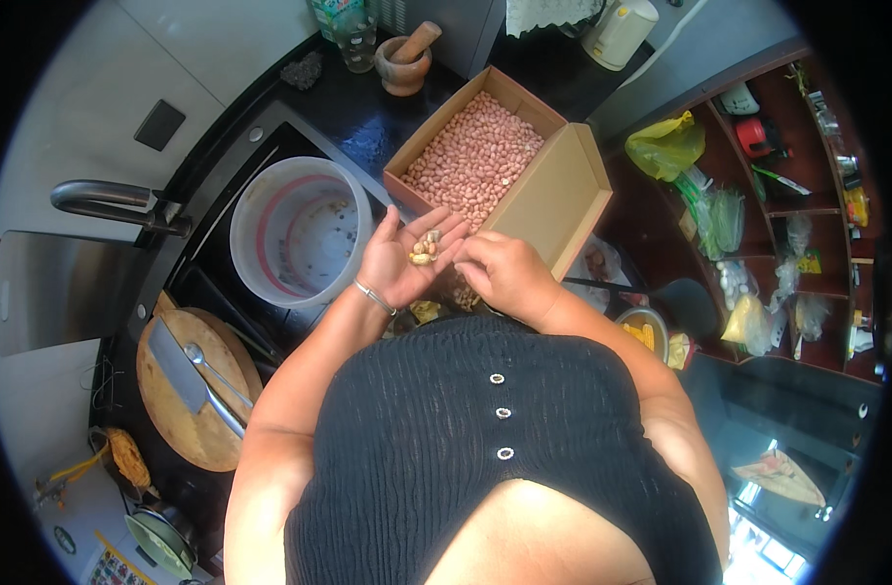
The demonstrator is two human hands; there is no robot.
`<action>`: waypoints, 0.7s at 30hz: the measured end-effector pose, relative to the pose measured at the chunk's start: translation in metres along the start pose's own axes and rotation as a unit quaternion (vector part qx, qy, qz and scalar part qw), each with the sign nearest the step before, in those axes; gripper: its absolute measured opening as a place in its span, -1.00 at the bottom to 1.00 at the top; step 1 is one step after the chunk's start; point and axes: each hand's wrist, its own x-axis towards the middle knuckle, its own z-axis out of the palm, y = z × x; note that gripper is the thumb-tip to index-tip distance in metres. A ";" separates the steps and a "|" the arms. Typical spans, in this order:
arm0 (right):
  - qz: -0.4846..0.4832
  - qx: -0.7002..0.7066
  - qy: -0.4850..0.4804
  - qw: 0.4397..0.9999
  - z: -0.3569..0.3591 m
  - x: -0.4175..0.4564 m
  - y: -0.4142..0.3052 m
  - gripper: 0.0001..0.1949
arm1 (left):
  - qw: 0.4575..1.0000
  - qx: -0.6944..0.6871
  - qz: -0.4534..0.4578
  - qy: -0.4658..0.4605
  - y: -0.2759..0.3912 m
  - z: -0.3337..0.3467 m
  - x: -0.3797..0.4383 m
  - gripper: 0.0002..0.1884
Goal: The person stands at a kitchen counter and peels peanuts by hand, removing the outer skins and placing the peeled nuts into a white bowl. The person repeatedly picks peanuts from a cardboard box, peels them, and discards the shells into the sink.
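Note:
My left hand (395, 270) is held palm up and bears a few pale peanut pieces (425, 248), some of them yellowish. Beside its fingertips, my right hand (518, 278) has its thumb and fingers drawn together; whether anything is pinched there is hidden. Just beyond both hands stands a cardboard box (425, 126), its lid folded back toward the right. Pink-skinned peanut kernels (482, 150) cover its bottom in a thick layer. Left of my left hand, a translucent plastic bucket (250, 241) with red bands holds small dark bits. More peanuts (460, 294) show partly below my hands.
A cleaver (175, 365) and a metal spoon (223, 371) lie on a round wooden chopping board (172, 439). The tap (110, 196) juts over the sink side. Behind the box are a mortar (403, 77) and an electric kettle (621, 33). Shelves (804, 248) stand right.

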 end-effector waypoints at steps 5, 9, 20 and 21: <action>-0.052 0.021 0.060 0.997 0.012 0.016 0.006 -0.88 | 0.998 0.008 -0.026 -0.050 0.002 -0.006 0.004 -0.22; -0.048 -0.007 0.049 0.998 0.016 0.019 0.015 -0.89 | 0.998 0.026 -0.037 -0.039 0.000 0.003 0.005 -0.21; 0.082 0.019 0.146 0.986 -0.013 0.033 0.034 -0.85 | 0.999 -0.024 -0.014 -0.028 0.000 0.017 0.010 -0.19; 0.087 -0.011 0.166 0.982 -0.017 0.035 0.033 -0.84 | 0.999 -0.027 -0.010 -0.036 -0.001 0.016 0.011 -0.19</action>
